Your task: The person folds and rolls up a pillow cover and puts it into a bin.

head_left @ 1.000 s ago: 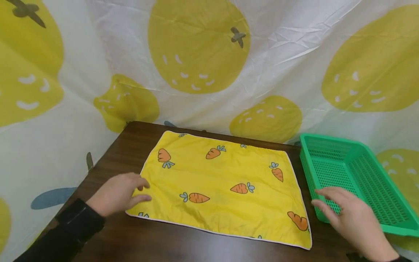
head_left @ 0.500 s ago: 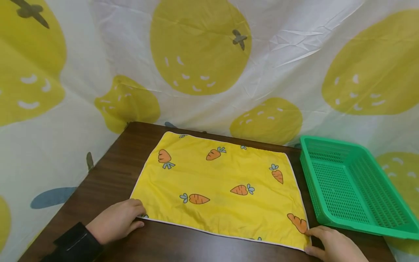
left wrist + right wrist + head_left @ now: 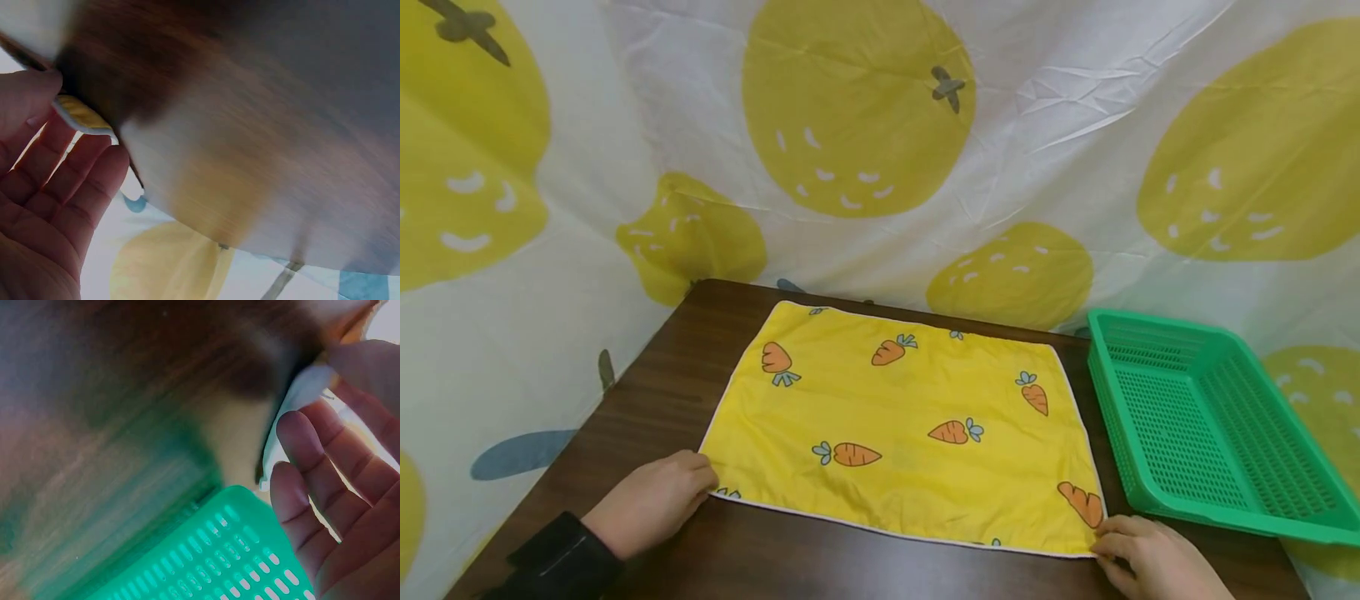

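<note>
Left hand (image 3: pixel 651 504) and right hand (image 3: pixel 1156 557) each pinch a near corner of a rectangular yellow carrot-print cloth (image 3: pixel 895 404) — slotted green plastic basket (image 3: pixel 1225 517) alongside.

The left hand (image 3: pixel 651 498) lay low on the left in the head view, its back turned upward and its fingers angled inward, with a black cuff (image 3: pixel 568 550) round the wrist. The right hand (image 3: pixel 1153 557) lay low on the right, knuckles up, its wrist cut off by the bottom of the view. Both hands were pinching between thumb and fingers. In the wrist views the palms showed, with fingers slightly bent and narrow gaps between some of them.
</note>
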### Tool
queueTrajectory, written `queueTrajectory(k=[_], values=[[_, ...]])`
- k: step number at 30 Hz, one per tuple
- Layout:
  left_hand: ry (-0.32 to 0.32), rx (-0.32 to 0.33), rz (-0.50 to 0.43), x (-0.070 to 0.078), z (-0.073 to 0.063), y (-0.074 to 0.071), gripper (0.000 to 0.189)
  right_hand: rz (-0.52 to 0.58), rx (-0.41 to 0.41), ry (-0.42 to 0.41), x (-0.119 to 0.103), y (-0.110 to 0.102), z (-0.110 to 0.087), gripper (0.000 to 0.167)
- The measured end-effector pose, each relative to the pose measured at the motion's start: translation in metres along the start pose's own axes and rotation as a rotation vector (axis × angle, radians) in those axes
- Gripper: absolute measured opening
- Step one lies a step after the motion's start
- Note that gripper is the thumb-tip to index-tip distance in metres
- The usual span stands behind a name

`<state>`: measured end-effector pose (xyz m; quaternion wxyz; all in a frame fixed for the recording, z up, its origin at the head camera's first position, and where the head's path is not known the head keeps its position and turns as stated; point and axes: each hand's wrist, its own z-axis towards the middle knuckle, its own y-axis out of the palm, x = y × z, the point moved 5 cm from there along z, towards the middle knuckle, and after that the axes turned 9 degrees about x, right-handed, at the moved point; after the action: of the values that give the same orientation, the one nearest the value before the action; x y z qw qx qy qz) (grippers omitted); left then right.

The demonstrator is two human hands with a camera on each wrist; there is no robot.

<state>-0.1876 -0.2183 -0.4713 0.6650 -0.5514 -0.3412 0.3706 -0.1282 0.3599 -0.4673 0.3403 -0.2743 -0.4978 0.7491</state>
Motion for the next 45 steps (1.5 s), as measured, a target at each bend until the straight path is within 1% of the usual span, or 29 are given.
queueTrajectory(k=[1,4,6,8,12,14,18,20,22,25,29,33,35,39,45], values=[[-0.005,0.002,0.008,-0.001,0.0,0.0,0.011,-0.008,-0.008,0.025,-0.001,0.0,0.001,0.028],[-0.021,0.012,0.019,-0.002,0.0,-0.001,0.012,-0.052,-0.051,0.136,-0.001,-0.001,0.003,0.029],[-0.023,0.031,0.021,-0.004,0.0,-0.002,0.013,-0.079,-0.07,0.205,-0.001,-0.001,0.005,0.028],[-0.024,0.058,0.021,-0.006,0.0,-0.004,0.013,-0.092,-0.071,0.259,-0.001,-0.001,0.006,0.028],[-0.04,0.118,-0.002,-0.01,-0.003,-0.009,0.013,-0.091,-0.046,0.325,-0.003,-0.004,0.008,0.027],[-0.067,0.126,-0.023,-0.012,-0.003,-0.012,0.012,-0.08,-0.048,0.365,-0.003,-0.006,0.008,0.024],[-0.152,0.105,-0.065,-0.017,-0.004,-0.014,0.009,-0.051,-0.076,0.437,-0.002,-0.01,0.007,0.019],[-0.189,0.099,-0.089,-0.019,-0.004,-0.016,0.009,-0.043,-0.079,0.44,-0.001,-0.011,0.007,0.018],[-0.215,0.102,-0.11,-0.021,-0.005,-0.018,0.01,-0.042,-0.062,0.426,-0.001,-0.012,0.006,0.019],[-0.236,0.108,-0.13,-0.024,-0.005,-0.02,0.011,-0.051,-0.021,0.396,-0.001,-0.015,0.004,0.021],[-0.267,0.103,-0.147,-0.027,-0.007,-0.022,0.011,-0.058,0.007,0.386,-0.001,-0.018,0.003,0.023],[-0.298,0.085,-0.156,-0.03,-0.007,-0.022,0.011,-0.046,-0.007,0.4,-0.001,-0.018,0.003,0.018],[-0.306,0.081,-0.156,-0.032,-0.008,-0.023,0.011,-0.038,-0.016,0.409,-0.002,-0.019,0.003,0.017],[-0.297,0.089,-0.153,-0.032,-0.009,-0.024,0.01,-0.038,-0.035,0.424,-0.003,-0.021,0.004,0.017],[-0.289,0.105,-0.152,-0.033,-0.011,-0.028,0.009,-0.04,-0.091,0.473,-0.002,-0.022,0.006,0.009]])
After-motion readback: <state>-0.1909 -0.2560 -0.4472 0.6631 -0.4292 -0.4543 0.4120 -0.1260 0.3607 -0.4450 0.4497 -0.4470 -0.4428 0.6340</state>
